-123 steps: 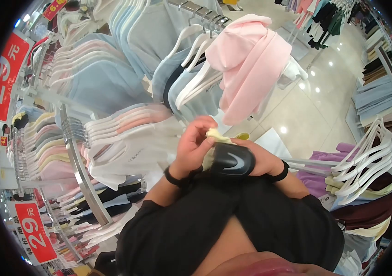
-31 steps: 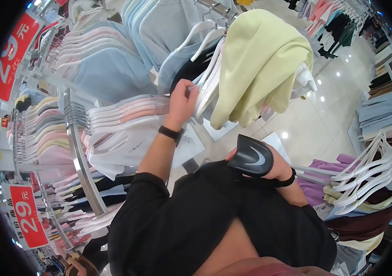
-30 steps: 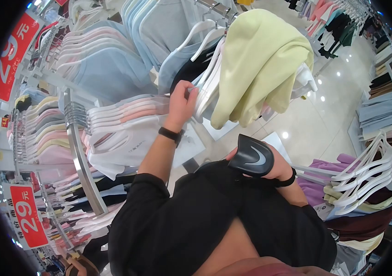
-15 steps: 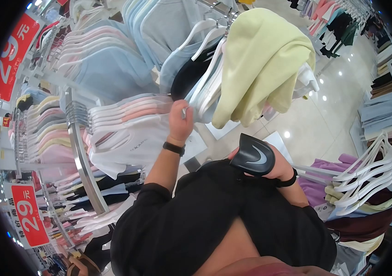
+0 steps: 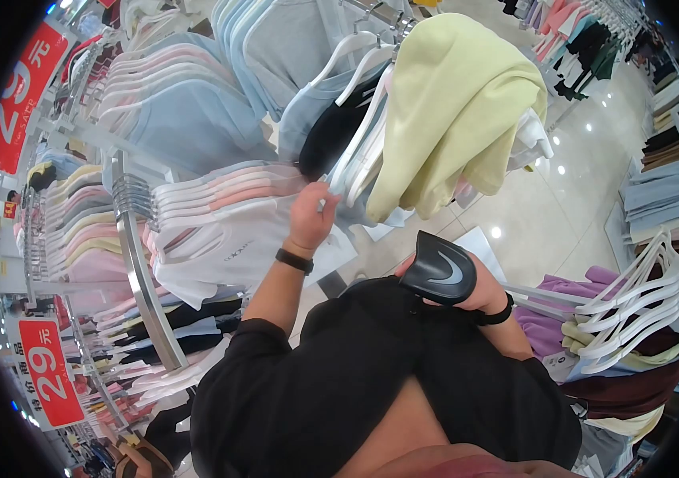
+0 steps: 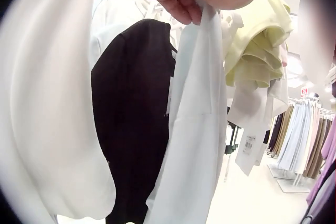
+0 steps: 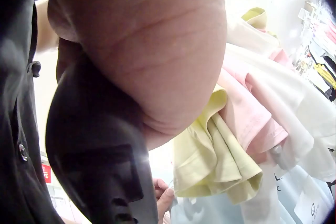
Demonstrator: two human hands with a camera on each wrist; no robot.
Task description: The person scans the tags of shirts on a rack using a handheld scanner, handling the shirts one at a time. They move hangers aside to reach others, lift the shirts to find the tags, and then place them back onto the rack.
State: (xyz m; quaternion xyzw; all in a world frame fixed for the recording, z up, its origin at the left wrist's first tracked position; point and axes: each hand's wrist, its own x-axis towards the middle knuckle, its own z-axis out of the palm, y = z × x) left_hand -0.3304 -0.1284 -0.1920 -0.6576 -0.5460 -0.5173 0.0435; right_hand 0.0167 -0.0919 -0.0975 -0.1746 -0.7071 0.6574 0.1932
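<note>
In the head view my left hand (image 5: 312, 215) is at the hanging clothes, thumb and fingers pinching the edge of a pale blue garment. The left wrist view shows that garment (image 6: 195, 92) hanging down from my fingers, beside a black garment (image 6: 137, 98). A pale yellow garment (image 5: 459, 103) lies draped over the rack's end, just right of white hangers (image 5: 363, 143). My right hand (image 5: 479, 287) grips a black handheld device (image 5: 437, 269) with a grey curved mark, held near my waist. In the right wrist view the device (image 7: 97, 134) shows a rectangular recess.
Hanging shirts (image 5: 224, 199) fill the rack on the left, with a metal rail (image 5: 144, 279) in front. Red price signs (image 5: 51, 370) stand at the far left. White hangers (image 5: 634, 303) and purple clothing (image 5: 550, 311) stick out on the right. Tiled floor (image 5: 562, 191) lies between.
The yellow garment now covers the pink one on the rack's end. My left hand left the device's side, reached the rack, then slid lower along the clothes. The right hand stays at the waist.
</note>
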